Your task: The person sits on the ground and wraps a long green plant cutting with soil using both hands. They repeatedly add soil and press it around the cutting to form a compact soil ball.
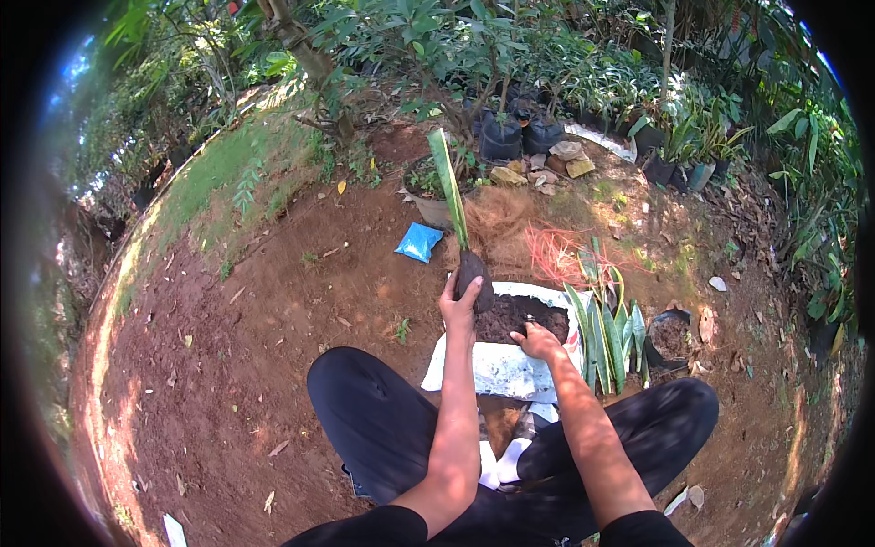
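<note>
My left hand (459, 301) grips a dark brown clump (475, 277), apparently soil around the plant's base. From its top rises a single long snake plant leaf (448, 184), green with pale yellowish edges, leaning slightly left. To the right, my right hand (540, 340) rests with fingers spread at the near edge of dark potting soil (513, 314). That soil lies in an opened white sack (502, 369) on the ground before my feet. The right fingertips touch the soil; nothing shows in their grasp.
Several cut snake plant leaves (608, 335) lie right of the sack, near a black container (663, 359) of soil. Beyond are red raffia-like strings (564, 253), brown fibre (502, 219), a blue packet (418, 242), a round plant pot (432, 208) and stones (547, 167).
</note>
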Available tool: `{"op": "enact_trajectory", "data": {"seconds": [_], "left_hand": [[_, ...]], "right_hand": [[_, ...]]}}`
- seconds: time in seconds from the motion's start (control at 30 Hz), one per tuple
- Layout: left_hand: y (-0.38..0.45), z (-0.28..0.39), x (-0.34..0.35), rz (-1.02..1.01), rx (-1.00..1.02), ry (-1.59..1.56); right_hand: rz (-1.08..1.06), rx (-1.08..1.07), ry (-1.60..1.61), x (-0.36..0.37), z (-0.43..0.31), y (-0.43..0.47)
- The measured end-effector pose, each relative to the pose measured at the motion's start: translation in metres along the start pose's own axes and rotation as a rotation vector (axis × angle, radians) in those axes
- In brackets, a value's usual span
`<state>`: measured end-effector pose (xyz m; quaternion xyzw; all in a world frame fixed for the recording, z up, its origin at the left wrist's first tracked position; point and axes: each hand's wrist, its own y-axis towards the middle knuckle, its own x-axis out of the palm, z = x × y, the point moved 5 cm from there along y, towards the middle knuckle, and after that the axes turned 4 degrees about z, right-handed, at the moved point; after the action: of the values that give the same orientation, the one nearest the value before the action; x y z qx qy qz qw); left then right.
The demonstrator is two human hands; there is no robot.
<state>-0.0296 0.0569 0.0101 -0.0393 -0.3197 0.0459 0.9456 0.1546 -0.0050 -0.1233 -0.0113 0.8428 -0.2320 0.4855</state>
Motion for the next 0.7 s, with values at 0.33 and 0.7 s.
{"op": "enact_trajectory", "data": {"seconds": [0.33,0.7], "left_hand": [[-0.002,-0.025,0.011,-0.125,-0.096,-0.132],[-0.006,-0.029,0.02,-0.149,-0.144,-0.101]], "right_hand": [[-0.008,0.018,-0.105,0.002,-0.007,-0.005],[-0.089,0.054,-0.152,0.016,-0.004,0.014]]}}
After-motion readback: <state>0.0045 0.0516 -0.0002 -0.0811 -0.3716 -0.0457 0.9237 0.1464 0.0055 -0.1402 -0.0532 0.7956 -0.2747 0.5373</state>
